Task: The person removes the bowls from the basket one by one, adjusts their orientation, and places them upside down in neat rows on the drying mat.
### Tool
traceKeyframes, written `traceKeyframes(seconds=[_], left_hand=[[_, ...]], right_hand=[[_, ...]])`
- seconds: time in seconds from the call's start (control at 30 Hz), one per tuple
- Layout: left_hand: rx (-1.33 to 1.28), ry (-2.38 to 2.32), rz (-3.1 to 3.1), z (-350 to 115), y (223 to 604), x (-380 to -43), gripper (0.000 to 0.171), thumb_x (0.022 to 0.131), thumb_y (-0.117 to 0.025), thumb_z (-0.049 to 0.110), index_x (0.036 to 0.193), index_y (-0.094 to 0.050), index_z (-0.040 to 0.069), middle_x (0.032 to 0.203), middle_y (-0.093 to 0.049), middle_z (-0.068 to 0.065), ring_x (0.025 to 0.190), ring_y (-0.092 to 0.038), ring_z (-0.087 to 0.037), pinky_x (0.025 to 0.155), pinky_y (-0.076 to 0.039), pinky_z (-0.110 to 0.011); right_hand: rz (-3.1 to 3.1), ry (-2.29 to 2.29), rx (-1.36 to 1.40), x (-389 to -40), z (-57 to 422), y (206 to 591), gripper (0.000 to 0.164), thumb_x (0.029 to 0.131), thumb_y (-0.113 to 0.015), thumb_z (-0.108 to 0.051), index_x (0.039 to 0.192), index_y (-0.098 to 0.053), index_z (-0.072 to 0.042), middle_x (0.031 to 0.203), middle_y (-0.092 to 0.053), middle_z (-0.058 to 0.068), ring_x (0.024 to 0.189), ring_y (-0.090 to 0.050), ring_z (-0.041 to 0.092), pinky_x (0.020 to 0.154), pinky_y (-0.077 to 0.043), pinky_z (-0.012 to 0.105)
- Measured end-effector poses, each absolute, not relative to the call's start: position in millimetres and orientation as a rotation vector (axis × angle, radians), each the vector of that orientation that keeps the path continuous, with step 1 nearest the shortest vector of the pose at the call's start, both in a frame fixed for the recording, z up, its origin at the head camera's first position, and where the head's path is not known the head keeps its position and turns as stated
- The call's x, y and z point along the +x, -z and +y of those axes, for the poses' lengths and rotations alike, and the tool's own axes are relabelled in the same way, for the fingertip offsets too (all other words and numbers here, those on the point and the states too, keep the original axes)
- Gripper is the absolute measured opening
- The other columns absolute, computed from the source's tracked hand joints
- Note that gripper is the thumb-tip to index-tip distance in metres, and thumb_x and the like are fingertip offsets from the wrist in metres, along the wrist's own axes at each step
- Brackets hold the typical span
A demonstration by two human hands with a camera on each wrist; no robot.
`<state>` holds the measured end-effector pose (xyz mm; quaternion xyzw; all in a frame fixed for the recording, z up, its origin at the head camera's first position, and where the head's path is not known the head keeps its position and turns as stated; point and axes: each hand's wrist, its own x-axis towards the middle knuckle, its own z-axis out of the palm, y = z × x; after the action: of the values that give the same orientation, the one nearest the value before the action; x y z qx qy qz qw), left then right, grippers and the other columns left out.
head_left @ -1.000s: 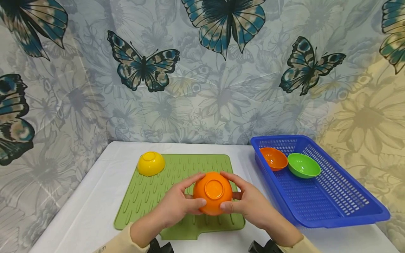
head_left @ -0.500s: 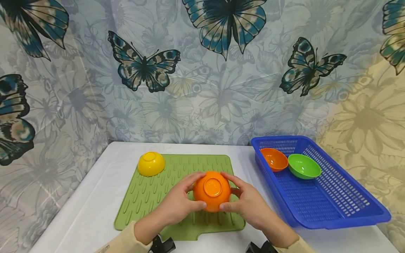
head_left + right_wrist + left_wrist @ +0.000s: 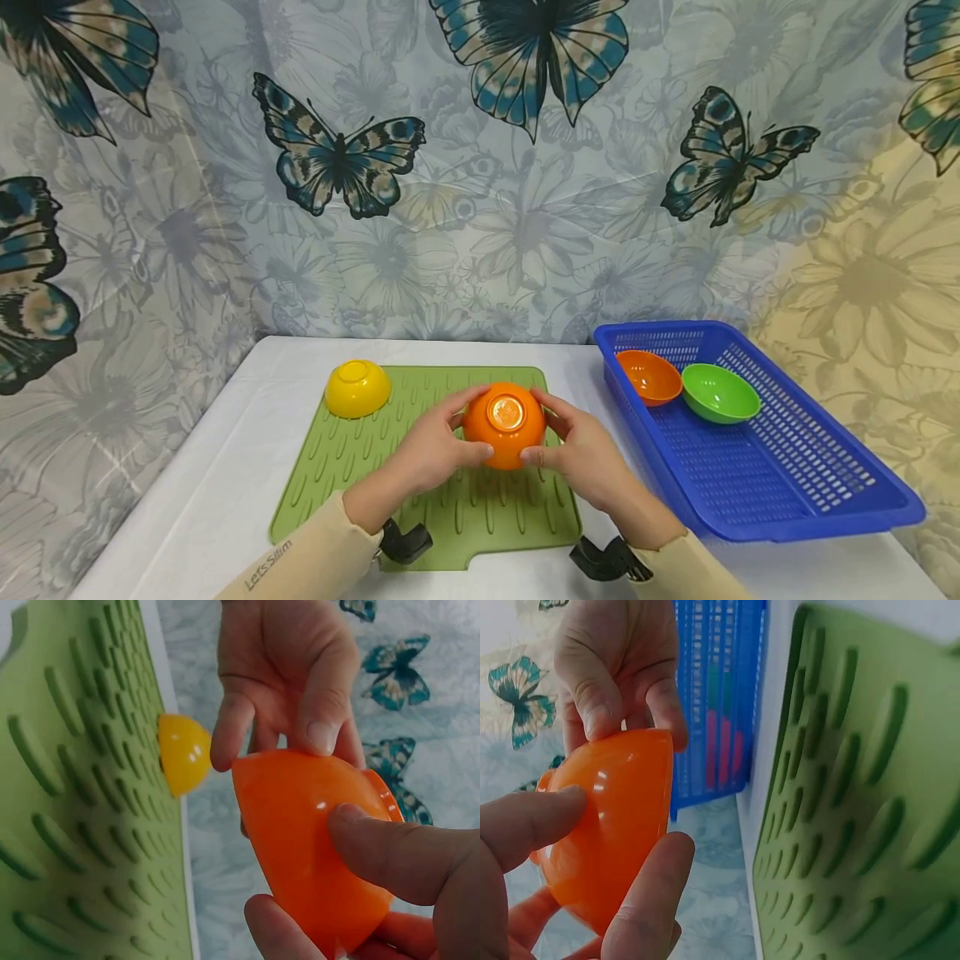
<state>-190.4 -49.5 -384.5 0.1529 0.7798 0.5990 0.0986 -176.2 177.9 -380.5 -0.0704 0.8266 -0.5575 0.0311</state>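
Observation:
An orange bowl [image 3: 504, 437] is held upside down over the green ridged mat [image 3: 337, 475], its foot ring facing up. My left hand [image 3: 438, 446] grips its left side, thumb on the near wall and fingers around the far side. From the right, my right hand [image 3: 581, 450] grips it the same way. Both wrist views show the bowl [image 3: 619, 817] raised off the mat, with fingertips at its rim. A yellow bowl [image 3: 358, 389] rests upside down at the mat's far left corner, seen behind the hands in the right wrist view.
A blue slotted basket [image 3: 810, 525] stands on the right of the white-covered table [image 3: 195, 467]. Inside it, another orange bowl [image 3: 649, 377] and a green bowl [image 3: 722, 394] sit side by side, openings up. A butterfly-print cloth [image 3: 480, 250] hangs behind the table.
Both hands have moved the orange bowl away from me, toward the far part of the mat. The yellow bowl and the basket's bowls stay in place.

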Motion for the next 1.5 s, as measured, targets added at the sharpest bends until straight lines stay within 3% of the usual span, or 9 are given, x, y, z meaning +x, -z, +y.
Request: traceKeyframes(seconds=[0.17,0.27,0.47,0.7,0.9,1.23,1.5], left_hand=[[0.383,-1.837,2.201,-41,384,-214,0.080,0.080,-0.079,-0.001,0.146,-0.051,0.033,0.153,-0.039,-0.009,0.134,-0.043,-0.037,0.078,-0.058,-0.039],[0.347,-1.837,2.180,-35,385,-230,0.080,0.081,-0.079,-0.003,0.147,-0.050,0.033,0.151,-0.040,-0.012,0.127,-0.050,-0.037,0.074,-0.059,-0.039],[0.306,-1.808,2.204,-24,388,-257,0.080,0.081,-0.077,-0.004,0.147,-0.050,0.032,0.143,-0.049,-0.015,0.113,-0.059,-0.031,0.073,-0.059,-0.038],[0.334,-1.822,2.179,-19,400,-285,0.080,0.082,-0.076,-0.005,0.150,-0.048,0.025,0.146,-0.046,-0.014,0.114,-0.059,-0.031,0.075,-0.059,-0.041],[0.290,-1.829,2.119,-17,411,-301,0.081,0.084,-0.074,-0.008,0.153,-0.044,0.022,0.151,-0.040,-0.015,0.115,-0.058,-0.034,0.080,-0.058,-0.045],[0.256,-1.820,2.106,-6,425,-316,0.081,0.085,-0.073,-0.009,0.153,-0.044,0.022,0.151,-0.037,-0.019,0.118,-0.053,-0.035,0.080,-0.057,-0.046],[0.295,-1.760,2.194,0,425,-318,0.080,0.085,-0.073,-0.008,0.153,-0.043,0.021,0.149,-0.041,-0.020,0.113,-0.056,-0.033,0.074,-0.059,-0.042]], right_hand=[[2.539,1.742,-0.286,-199,183,381,0.085,0.079,-0.084,-0.006,0.152,-0.041,-0.003,0.151,-0.042,0.014,0.142,-0.032,0.032,0.113,-0.027,0.049],[2.501,1.777,-0.281,-214,187,385,0.084,0.079,-0.083,-0.004,0.152,-0.040,-0.004,0.152,-0.041,0.013,0.143,-0.030,0.030,0.114,-0.025,0.049],[2.474,1.763,-0.217,-241,196,394,0.083,0.080,-0.082,-0.004,0.153,-0.042,-0.011,0.153,-0.040,0.012,0.143,-0.031,0.028,0.108,-0.037,0.048],[2.374,1.815,-0.148,-269,200,403,0.083,0.081,-0.079,0.003,0.153,-0.042,-0.014,0.155,-0.036,0.014,0.140,-0.036,0.031,0.089,-0.054,0.038],[2.299,1.842,-0.098,-287,200,412,0.081,0.082,-0.076,0.007,0.153,-0.041,-0.010,0.155,-0.036,0.018,0.133,-0.045,0.036,0.084,-0.056,0.037],[2.275,1.835,-0.052,-300,204,421,0.084,0.082,-0.072,0.011,0.155,-0.035,-0.006,0.155,-0.034,0.022,0.129,-0.049,0.038,0.083,-0.057,0.037],[2.292,1.826,-0.041,-305,208,426,0.085,0.080,-0.073,0.011,0.155,-0.035,-0.004,0.155,-0.034,0.020,0.135,-0.042,0.037,0.085,-0.056,0.037]])
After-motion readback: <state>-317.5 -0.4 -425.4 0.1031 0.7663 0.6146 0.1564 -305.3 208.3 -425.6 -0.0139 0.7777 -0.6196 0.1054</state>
